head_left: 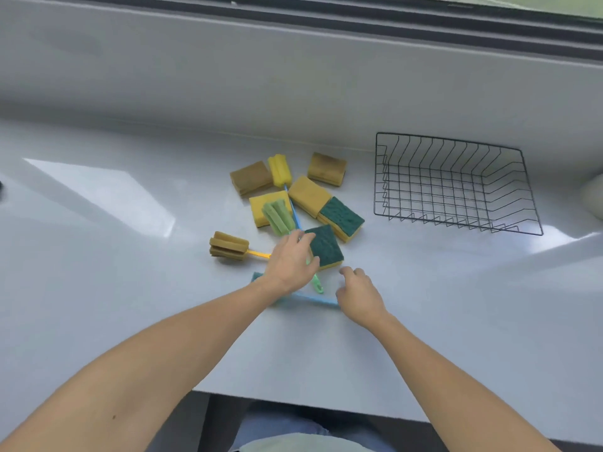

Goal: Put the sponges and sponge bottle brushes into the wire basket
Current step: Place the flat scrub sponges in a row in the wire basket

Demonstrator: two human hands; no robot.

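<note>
An empty black wire basket (448, 140) stands on the white counter at the right. Left of it lie several sponges: two brown ones (251, 177) (327, 169), two yellow ones (308, 195) (262, 207) and two green-topped ones (341, 216) (324, 244). Mixed in are a yellow-headed brush (279, 169), a green bottle brush (277, 216), a brown-headed brush (228, 245) and a blue brush (313, 300). My left hand (290, 262) curls over the green brush's handle, beside the nearer green-topped sponge. My right hand (359, 295) hovers at the blue handle's end, fingers loosely apart and holding nothing.
The counter's front edge (293, 401) runs close to my body. A low white wall and window track rise behind the pile. A pale rounded object (592, 197) sits at the right edge, just past the basket. A dark object (1, 187) shows at the far left.
</note>
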